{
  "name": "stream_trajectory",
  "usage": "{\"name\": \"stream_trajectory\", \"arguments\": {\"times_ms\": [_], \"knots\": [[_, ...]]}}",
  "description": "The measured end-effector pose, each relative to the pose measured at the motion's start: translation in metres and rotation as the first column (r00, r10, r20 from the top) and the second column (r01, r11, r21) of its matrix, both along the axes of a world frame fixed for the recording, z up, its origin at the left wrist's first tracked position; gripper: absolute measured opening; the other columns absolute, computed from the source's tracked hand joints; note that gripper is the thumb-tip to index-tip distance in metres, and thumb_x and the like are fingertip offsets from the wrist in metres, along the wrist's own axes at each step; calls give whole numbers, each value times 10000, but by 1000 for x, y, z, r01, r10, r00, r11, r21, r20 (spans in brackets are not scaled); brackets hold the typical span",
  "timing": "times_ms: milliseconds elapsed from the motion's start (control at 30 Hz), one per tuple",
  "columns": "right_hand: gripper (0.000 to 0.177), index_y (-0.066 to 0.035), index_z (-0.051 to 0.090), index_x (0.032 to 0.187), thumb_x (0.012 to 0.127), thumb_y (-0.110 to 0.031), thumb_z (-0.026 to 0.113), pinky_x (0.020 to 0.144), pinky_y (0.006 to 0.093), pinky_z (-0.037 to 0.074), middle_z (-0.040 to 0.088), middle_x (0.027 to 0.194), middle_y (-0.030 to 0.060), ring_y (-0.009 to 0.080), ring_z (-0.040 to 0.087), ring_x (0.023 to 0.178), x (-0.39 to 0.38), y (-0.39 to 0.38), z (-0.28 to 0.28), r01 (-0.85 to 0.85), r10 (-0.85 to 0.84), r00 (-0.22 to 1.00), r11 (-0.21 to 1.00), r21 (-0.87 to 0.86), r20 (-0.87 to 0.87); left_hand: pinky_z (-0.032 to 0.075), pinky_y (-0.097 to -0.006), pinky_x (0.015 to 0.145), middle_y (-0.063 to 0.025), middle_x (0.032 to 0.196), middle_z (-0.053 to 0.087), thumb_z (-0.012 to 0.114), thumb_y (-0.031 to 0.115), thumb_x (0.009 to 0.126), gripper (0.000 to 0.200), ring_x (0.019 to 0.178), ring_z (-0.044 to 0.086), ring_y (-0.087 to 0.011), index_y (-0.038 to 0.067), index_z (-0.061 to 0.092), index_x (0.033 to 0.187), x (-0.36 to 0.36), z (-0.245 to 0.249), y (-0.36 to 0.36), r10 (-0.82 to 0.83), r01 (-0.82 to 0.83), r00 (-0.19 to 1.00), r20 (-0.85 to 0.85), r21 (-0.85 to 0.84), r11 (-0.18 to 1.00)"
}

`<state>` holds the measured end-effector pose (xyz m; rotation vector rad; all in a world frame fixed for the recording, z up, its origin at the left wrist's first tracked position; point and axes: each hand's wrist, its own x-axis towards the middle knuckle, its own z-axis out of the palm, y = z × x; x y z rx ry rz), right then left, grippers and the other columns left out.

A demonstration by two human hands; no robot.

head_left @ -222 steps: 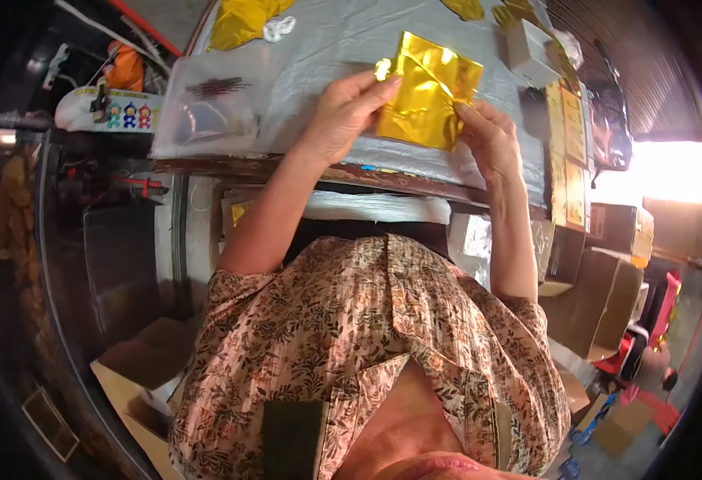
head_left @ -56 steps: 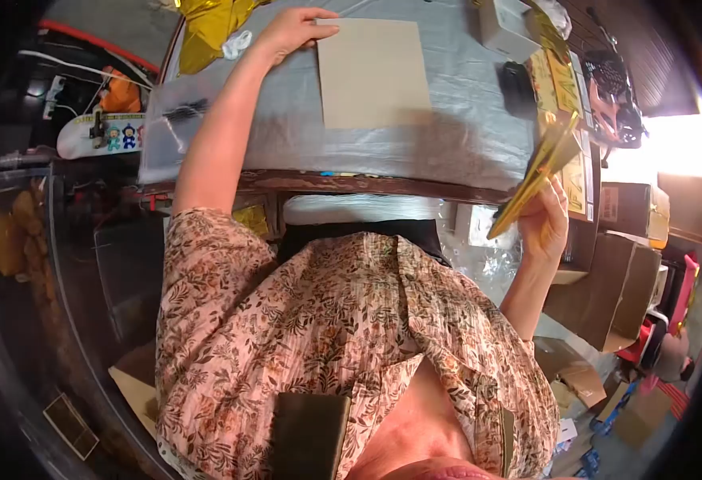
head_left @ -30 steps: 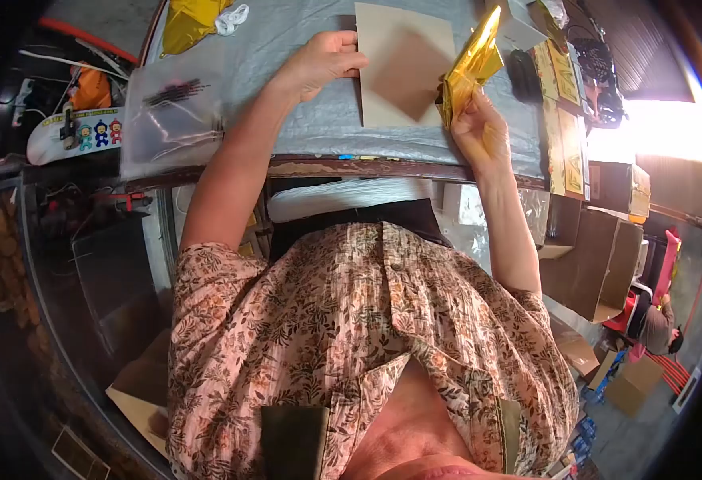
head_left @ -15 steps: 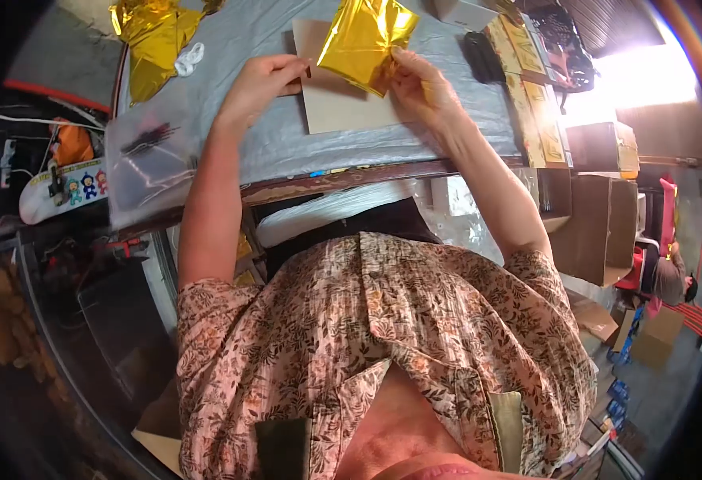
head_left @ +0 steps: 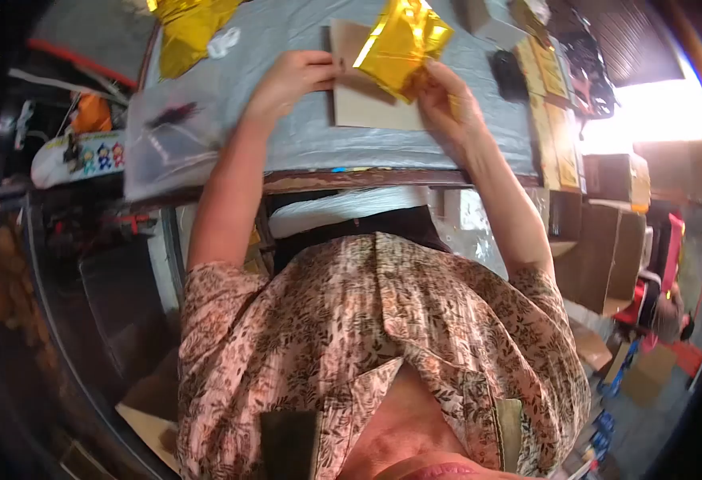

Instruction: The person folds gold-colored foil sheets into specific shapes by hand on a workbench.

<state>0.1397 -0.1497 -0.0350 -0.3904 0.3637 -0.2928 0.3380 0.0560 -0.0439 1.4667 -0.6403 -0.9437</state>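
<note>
A shiny gold foil packet (head_left: 405, 50) is tilted over a flat beige board (head_left: 379, 114) on the grey-covered table (head_left: 303, 148). My right hand (head_left: 451, 100) pinches the packet's lower right edge between thumb and fingers. At the board's left edge, my left hand (head_left: 291, 82) has its fingers drawn together beside a small dark mark or piece; what they hold, if anything, is too small to tell. The packet covers the board's upper right part.
More gold foil (head_left: 191, 36) and a white bundle (head_left: 223, 42) lie at the upper left, above a clear plastic bag (head_left: 171, 144). Patterned boxes (head_left: 555, 120) and a black object (head_left: 509, 76) stand right. Cardboard boxes (head_left: 599, 252) and a person (head_left: 669, 312) are farther right.
The view has shifted, so the table, board and both hands appear farther right. The packet stays in my right hand over the board, and my left hand remains by the board's left edge.
</note>
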Motion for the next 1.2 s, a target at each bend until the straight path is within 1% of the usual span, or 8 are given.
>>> {"name": "stream_trajectory", "arguments": {"times_ms": [233,300,367,467,567,733,1067,1200], "knots": [[252,-20,625,1174,962,-115,722,1067,304,476,687,1214,93,184,636,1157,0,-12,-19,-29,23,999,987,-155,-40,580,-295,771,-90,905,773,749,85,847,248,803,706,-124,-42,768,1059,-29,69,87,-181,54,845,503,257,965],[249,-22,631,1167,959,-119,727,1072,302,471,692,1204,88,181,637,1154,-2,-17,-25,-27,21,999,987,-156,-44,577,-281,708,-92,884,777,779,111,859,234,756,703,-115,-40,777,1039,-36,103,132,-456,407,884,106,308,860],[246,-23,638,1161,957,-124,732,1077,299,465,697,1193,82,178,639,1150,1,-17,-26,-27,20,999,989,-148,-47,564,-258,653,-90,868,777,806,161,880,238,711,697,-102,-34,785,1014,-44,108,155,-388,359,920,-48,499,789],[225,-23,652,1142,958,-126,733,1075,298,462,706,1173,76,173,644,1136,4,-15,-28,0,-4,1000,980,-198,-16,540,-276,582,-67,777,759,764,289,934,284,643,690,-92,18,799,1012,-26,113,154,-285,110,936,204,602,791],[203,-26,666,1116,948,-107,744,1068,293,462,715,1139,67,165,649,1109,11,-17,-32,35,-46,997,988,-152,-65,550,-367,706,-136,838,754,757,256,895,207,758,728,-247,68,797,971,20,73,130,97,-505,571,815,256,825],[176,-26,673,1085,929,-49,751,1069,307,471,724,1071,64,154,665,1050,22,-7,-12,23,-31,999,987,-160,-43,544,-434,763,-177,896,703,743,268,848,219,819,691,-351,82,804,947,94,24,81,278,-494,25,960,-230,839],[149,-29,677,1086,972,-116,716,942,312,520,726,1026,60,152,673,931,8,-33,-21,-84,88,996,989,-122,30,550,-459,847,-178,1065,684,759,295,821,242,1017,678,-361,86,805,931,159,-11,36,-145,-715,9,989,108,691],[171,-35,676,1115,974,-126,709,912,338,516,729,1101,78,186,670,1008,1,-38,9,138,-149,986,981,-136,-72,541,-413,804,-127,1022,717,781,274,847,296,938,687,-264,53,769,1045,83,54,11,20,-327,327,945,94,940]]}}
